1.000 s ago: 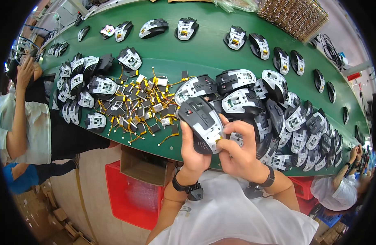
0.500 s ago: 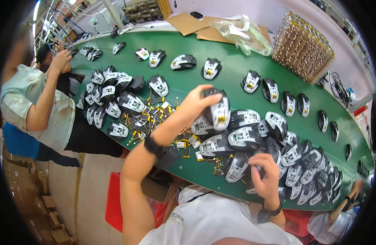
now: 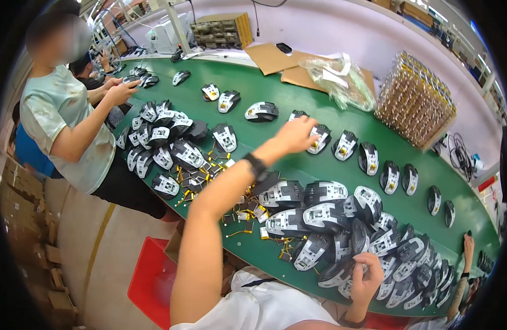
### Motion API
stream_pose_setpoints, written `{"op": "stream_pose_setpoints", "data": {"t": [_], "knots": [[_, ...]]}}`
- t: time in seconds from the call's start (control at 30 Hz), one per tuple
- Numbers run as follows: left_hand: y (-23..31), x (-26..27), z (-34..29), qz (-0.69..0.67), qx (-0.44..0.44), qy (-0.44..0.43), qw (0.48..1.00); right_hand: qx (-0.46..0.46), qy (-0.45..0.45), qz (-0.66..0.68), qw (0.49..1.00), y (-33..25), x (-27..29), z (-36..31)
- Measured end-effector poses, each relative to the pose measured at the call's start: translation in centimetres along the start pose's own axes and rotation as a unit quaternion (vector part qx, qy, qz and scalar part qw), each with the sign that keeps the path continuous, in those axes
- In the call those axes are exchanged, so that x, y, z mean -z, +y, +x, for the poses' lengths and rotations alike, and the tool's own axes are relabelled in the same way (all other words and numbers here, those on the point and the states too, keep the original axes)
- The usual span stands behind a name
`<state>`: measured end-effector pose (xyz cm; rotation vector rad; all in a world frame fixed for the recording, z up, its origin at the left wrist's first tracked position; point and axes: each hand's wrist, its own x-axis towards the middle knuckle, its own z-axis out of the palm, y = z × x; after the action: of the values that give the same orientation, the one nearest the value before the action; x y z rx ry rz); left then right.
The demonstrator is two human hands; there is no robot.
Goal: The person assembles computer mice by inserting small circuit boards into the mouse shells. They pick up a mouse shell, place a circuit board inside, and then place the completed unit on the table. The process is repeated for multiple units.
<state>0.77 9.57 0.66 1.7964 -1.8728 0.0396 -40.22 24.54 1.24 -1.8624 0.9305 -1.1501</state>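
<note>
My left hand (image 3: 293, 136) reaches across the green table, its fingers against the left side of a black-and-white computer mouse (image 3: 320, 141) standing in the far row. A yellow piece shows inside this mouse's open top. Another mouse (image 3: 297, 115) is partly hidden behind the hand. Near the front edge, my right hand (image 3: 368, 273) has its fingers curled toward the thumb; whatever is in them, if anything, cannot be made out. Close beside it lies a mouse (image 3: 336, 273) at the edge of a heap of open-topped mice (image 3: 325, 215). Small batteries (image 3: 247, 212) with yellow ends lie loose left of this heap.
A second heap of mice (image 3: 154, 132) lies at the left, near a standing co-worker (image 3: 66, 126). At the back are cardboard sheets (image 3: 270, 58), a plastic bag (image 3: 341, 82) and a wrapped stack (image 3: 416, 102). A red bin (image 3: 149, 275) stands below the table's front edge.
My left hand has carried a mouse from above the near heap to the far row. My right hand has drawn back toward the table's front edge and its fingers have curled. The view has shifted.
</note>
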Motion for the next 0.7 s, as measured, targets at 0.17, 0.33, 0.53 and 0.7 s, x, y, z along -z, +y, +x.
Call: {"op": "stream_pose_setpoints", "data": {"t": [0.17, 0.33, 0.53, 0.7], "knots": [[1.0, 11.5, -11.7, -0.083, 0.145, -0.05, 0.985, -0.001, -0.082, -0.039, 0.996, -0.6, 0.1, 0.7], [5.1, 13.0, -18.9, -0.076, 0.125, -0.003, 0.989, 0.062, -0.059, -0.092, 0.992, -1.5, -0.9, 3.4], [8.4, 5.9, -13.5, 0.121, -0.051, -0.101, 0.986, 0.129, -0.181, -0.219, 0.95, -3.2, -1.4, 5.5], [8.9, 5.1, -11.0, 0.148, 0.009, -0.288, 0.946, 0.164, -0.199, -0.301, 0.918, -3.1, -1.3, 7.0]]}}
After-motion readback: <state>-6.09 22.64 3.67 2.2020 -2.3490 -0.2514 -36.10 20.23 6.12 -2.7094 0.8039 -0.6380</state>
